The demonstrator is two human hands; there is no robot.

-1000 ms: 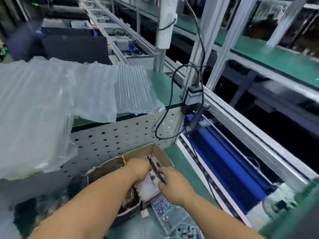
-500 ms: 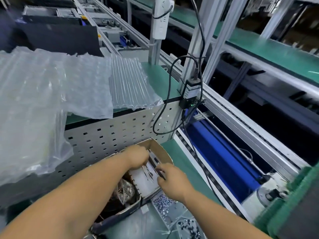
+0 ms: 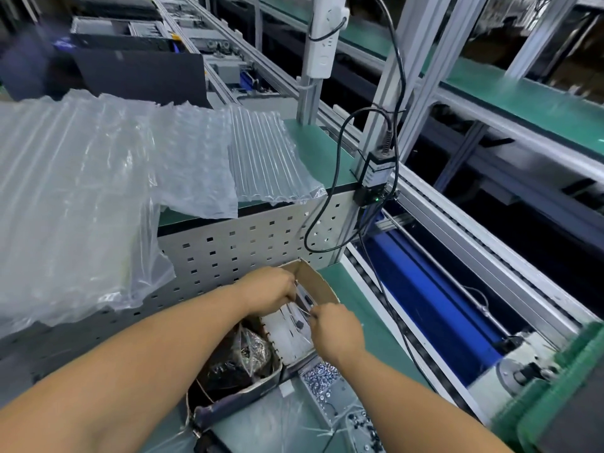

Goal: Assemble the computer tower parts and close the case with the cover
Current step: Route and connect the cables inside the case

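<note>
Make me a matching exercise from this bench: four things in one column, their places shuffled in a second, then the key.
Things:
1. air-cushion wrap
2. cardboard box
3. screws
4. power strip

Places:
A. in a tray near the right wrist
B. fixed on an upright post
C. spread over the raised shelf
D. under both hands

Pairs: 1-C, 2-D, 3-A, 4-B

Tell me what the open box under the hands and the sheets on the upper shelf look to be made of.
Box: apparently corrugated cardboard, matte brown with a bent, worn flap. Sheets: seemingly clear plastic air-column cushioning, glossy, with parallel inflated tubes and crinkled edges.
</note>
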